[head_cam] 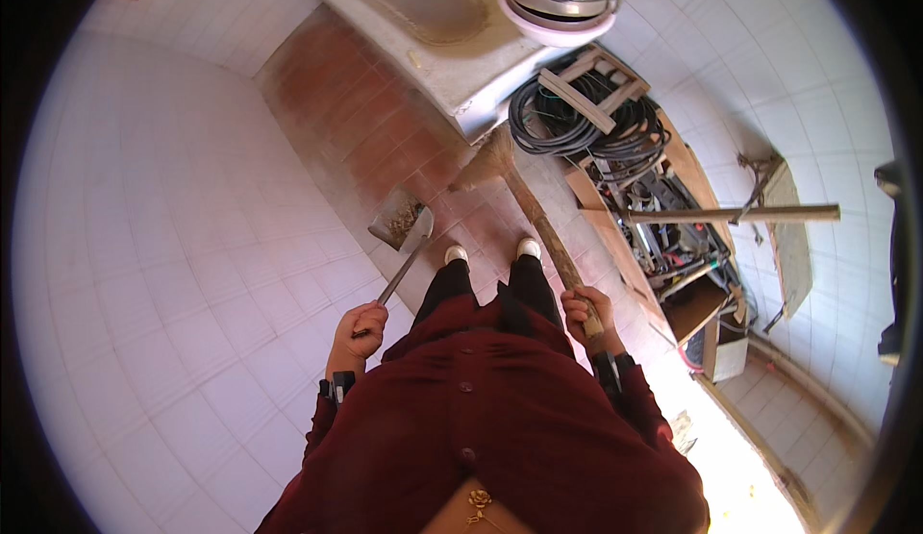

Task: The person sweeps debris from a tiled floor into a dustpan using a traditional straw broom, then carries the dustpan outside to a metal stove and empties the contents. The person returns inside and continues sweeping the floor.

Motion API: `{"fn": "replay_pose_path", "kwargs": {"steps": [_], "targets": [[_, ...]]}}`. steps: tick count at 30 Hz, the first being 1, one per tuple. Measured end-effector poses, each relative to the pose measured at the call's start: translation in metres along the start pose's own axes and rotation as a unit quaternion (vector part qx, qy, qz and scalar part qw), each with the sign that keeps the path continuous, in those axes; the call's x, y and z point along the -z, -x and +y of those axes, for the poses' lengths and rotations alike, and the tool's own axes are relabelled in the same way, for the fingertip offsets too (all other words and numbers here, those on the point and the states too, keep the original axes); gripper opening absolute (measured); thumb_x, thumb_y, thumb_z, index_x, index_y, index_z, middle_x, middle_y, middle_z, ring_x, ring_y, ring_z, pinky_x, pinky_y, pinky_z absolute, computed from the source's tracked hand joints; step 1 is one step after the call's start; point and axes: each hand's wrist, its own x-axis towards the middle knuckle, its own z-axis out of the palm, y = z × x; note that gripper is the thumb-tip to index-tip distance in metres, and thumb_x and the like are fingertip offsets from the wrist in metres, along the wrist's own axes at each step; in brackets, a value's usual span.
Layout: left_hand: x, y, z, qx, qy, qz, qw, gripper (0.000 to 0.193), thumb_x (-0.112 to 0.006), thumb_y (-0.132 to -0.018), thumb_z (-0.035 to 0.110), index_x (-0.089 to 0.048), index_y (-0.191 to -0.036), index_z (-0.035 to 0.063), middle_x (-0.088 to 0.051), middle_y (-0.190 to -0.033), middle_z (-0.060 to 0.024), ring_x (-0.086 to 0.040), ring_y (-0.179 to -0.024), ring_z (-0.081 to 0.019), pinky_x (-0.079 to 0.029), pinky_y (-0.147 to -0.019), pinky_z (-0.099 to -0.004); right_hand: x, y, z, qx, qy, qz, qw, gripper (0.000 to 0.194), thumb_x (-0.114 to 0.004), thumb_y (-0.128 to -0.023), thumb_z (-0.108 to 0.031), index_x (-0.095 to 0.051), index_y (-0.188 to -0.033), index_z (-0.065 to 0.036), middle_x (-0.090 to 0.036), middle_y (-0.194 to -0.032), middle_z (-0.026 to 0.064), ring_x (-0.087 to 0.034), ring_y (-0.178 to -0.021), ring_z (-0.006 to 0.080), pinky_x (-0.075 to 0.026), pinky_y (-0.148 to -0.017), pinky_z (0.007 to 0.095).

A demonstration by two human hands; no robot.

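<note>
My left hand (365,326) is closed round the end of the thin handle of a metal dustpan (399,220). The pan is at the lower end of that handle, near the left wall, with brownish debris inside. In my right hand (589,312) is the thick wooden handle of a straw broom (490,163). The broom's bristles spread over the floor near the corner of the bathtub, up and to the right of the dustpan and apart from it. Reddish floor tiles (425,146) lie between the tools and the tub.
A dirty white bathtub (461,72) holds stacked metal pans and a pink basin (559,34) at its end. Along the right wall are coiled black hoses (530,134), a wooden frame (577,101) and a wooden box (602,235) full of tools. A wooden pole (779,214) juts over the box.
</note>
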Motion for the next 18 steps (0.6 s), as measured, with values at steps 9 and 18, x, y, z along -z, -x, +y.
{"fn": "replay_pose_path", "kwargs": {"steps": [9, 18], "targets": [[-0.051, 0.014, 0.054, 0.046, -0.113, 0.064, 0.991, 0.017, -0.036, -0.096, 0.010, -0.036, -0.080, 0.0040, -0.034, -0.057, -0.0005, -0.030, -0.038, -0.0080, -0.030, -0.032, -0.0195, 0.061, -0.087, 0.032, 0.029, -0.065, -0.069, 0.995, 0.021, -0.053, -0.088, -0.015, -0.043, -0.089, 0.003, -0.047, -0.077, 0.0065, -0.043, -0.050, 0.0092, -0.037, -0.040, 0.0207], [-0.088, 0.021, 0.062, 0.052, -0.158, 0.116, 0.979, 0.017, -0.040, -0.094, 0.007, -0.036, -0.077, 0.0034, -0.034, -0.060, -0.0018, -0.032, -0.042, -0.0085, -0.029, -0.032, -0.0184, 0.091, -0.070, 0.089, 0.098, -0.115, -0.064, 0.986, 0.022, -0.053, -0.088, -0.015, -0.041, -0.096, 0.001, -0.048, -0.080, 0.0099, -0.044, -0.050, 0.0093, -0.038, -0.040, 0.0203]]}}
